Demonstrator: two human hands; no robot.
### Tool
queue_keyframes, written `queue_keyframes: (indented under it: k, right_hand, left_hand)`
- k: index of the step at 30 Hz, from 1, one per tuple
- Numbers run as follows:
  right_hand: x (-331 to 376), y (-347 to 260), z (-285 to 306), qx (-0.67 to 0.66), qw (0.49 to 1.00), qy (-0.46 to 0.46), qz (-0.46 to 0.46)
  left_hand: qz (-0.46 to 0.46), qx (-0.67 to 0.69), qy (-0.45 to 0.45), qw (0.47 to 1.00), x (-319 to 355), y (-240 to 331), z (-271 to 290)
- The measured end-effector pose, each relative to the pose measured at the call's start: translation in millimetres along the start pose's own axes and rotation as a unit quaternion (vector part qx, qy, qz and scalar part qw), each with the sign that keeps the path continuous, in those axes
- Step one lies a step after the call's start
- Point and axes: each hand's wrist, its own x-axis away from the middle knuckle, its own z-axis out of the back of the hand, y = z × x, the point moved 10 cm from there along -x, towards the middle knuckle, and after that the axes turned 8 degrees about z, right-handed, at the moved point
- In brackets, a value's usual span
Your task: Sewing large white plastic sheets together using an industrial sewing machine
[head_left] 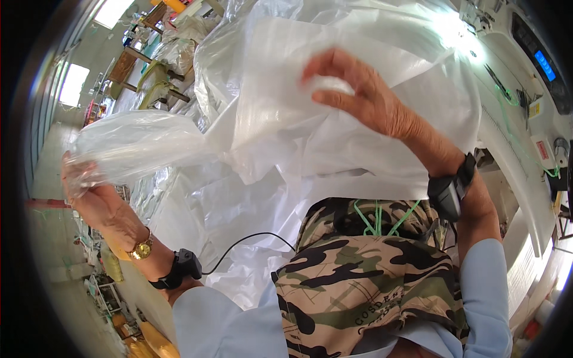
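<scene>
A large sheet of clear plastic film (140, 140) stretches out to the left, its far end gathered in my left hand (89, 182), whose fingers are closed round it. The film runs back to a white woven plastic sheet (280, 77), which lies in front of my body and drapes down toward my lap. Above this sheet hovers my right hand (361, 98), fingers curved and apart, slightly smeared by motion, with nothing seen between them. Whether its fingertips touch the sheet I cannot tell.
At the right stands a white sewing machine (519, 65) with a lit blue display and a bright lamp. Green thread (504, 98) and a dark, slim tool lie on its table (507, 149). Wooden stools (122, 68) and plastic-wrapped goods stand at the far left. A black cable (245, 235) runs from my left wrist.
</scene>
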Motion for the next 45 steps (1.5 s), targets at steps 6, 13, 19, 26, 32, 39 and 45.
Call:
queue_keyframes:
  k: [6, 13, 19, 26, 32, 39, 45]
  right_hand:
    - [-3.1, -18.6, -41.6, 0.316, 0.938, -0.094, 0.110]
    - [-42.8, -58.2, 31.7, 0.523, 0.832, 0.162, 0.086]
    - [-10.5, -113.8, -36.0, 0.450, 0.792, 0.020, 0.412]
    - [-10.4, -127.2, -46.5, 0.089, 0.980, -0.093, 0.150]
    - [-14.6, -146.8, 15.9, 0.066, 0.993, -0.001, 0.097]
    - [43.3, -183.6, 163.1, 0.499, 0.781, 0.369, 0.071]
    - [137.7, -139.6, 281.7, 0.379, 0.726, 0.561, 0.116]
  left_hand:
    - [0.090, 0.274, -0.211, 0.934, 6.9, 65.5, -10.9]
    - [-0.051, 0.235, -0.314, 0.919, 63.9, 132.0, -44.2]
    - [-0.371, -0.230, -0.072, 0.897, 66.1, 158.9, -29.4]
    - [-0.194, -0.210, 0.073, 0.956, -53.0, 71.2, 55.7]
    - [0.033, -0.133, 0.037, 0.990, -103.3, -53.6, -22.0]
    - [0.021, -0.234, 0.003, 0.972, -133.1, -117.1, -10.3]
    - [-0.020, -0.343, 0.135, 0.929, -212.1, -148.4, 181.2]
